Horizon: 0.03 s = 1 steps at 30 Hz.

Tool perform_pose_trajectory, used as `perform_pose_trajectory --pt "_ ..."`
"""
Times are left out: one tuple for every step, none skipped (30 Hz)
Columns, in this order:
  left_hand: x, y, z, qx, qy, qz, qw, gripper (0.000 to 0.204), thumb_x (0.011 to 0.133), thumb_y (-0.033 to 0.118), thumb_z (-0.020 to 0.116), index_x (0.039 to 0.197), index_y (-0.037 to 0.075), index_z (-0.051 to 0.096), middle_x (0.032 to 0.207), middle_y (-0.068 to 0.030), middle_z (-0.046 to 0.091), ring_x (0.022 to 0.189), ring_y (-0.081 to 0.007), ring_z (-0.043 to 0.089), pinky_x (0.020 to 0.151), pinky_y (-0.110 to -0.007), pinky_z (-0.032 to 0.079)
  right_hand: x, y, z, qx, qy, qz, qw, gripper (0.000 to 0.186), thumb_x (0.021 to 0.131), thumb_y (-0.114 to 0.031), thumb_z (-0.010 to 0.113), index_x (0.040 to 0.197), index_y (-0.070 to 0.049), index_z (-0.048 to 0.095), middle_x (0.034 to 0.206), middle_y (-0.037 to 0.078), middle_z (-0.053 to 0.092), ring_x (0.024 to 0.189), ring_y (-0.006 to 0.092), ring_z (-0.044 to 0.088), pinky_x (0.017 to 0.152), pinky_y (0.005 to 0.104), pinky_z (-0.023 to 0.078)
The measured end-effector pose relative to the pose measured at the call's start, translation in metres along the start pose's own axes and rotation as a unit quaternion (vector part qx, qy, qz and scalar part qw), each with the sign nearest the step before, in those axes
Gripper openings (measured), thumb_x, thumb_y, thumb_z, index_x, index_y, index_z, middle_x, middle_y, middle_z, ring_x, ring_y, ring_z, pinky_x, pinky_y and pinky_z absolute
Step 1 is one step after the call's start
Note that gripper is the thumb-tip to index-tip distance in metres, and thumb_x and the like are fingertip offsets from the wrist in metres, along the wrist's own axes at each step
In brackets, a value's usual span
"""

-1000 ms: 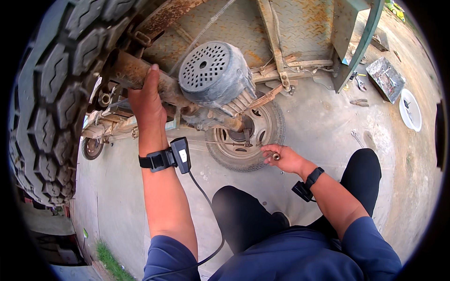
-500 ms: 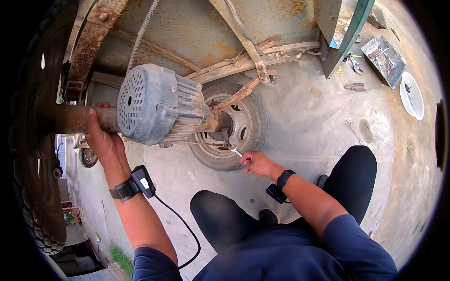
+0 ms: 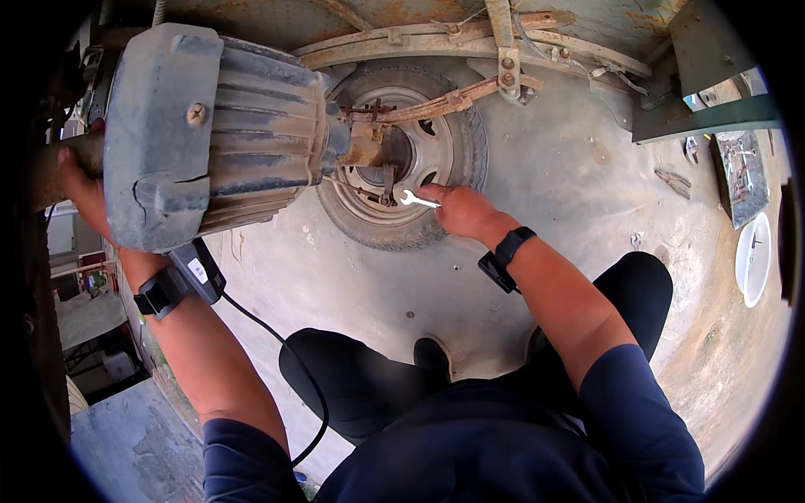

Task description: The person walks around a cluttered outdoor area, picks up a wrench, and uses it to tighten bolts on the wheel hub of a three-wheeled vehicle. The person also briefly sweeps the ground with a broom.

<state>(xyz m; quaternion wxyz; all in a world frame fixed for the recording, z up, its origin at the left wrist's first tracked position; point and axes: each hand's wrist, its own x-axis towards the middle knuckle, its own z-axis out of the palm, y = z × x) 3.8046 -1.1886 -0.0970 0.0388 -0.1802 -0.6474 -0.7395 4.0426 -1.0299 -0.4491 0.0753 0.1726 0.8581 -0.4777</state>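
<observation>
A small open-end wrench [image 3: 415,199] is gripped in my right hand [image 3: 466,211], its jaw pointing left. The jaw is just right of a rusty lever and rod end [image 3: 386,198] in front of the wheel [image 3: 402,226], apart from it as far as I can see. On the left, my left hand [image 3: 82,183] is wrapped round a rusty axle tube [image 3: 50,168], and its fingers are partly behind the tube. Between my hands a large grey finned motor [image 3: 210,138] fills the upper left; its casing is cracked.
A leaf spring [image 3: 444,102] and its hanger [image 3: 507,67] run above the wheel. Pliers [image 3: 673,182] lie on the concrete at right, beside a metal tray of wrenches [image 3: 738,197] and a white bowl [image 3: 752,272]. A black cable [image 3: 314,377] hangs from my left wrist.
My view has moved closer to the motor, which looks larger and farther left. The wrench has turned in my right hand from slanted to nearly level. My left hand still holds the tube.
</observation>
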Motion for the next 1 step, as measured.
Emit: perform_pose_trajectory --pt "-0.001 0.0025 -0.0048 0.032 0.018 0.013 0.999 0.058 0.095 0.051 0.048 0.123 0.001 0.056 0.119 -0.0157 0.062 0.111 -0.0263 0.058 0.103 -0.037 0.041 0.0053 -0.0005 -0.0002 0.025 -0.022 -0.005 0.999 0.038 0.088 -0.009 0.053 0.125 -0.016 0.058 0.106 0.018 0.067 0.093 0.0355 0.066 0.083 0.0414 0.053"
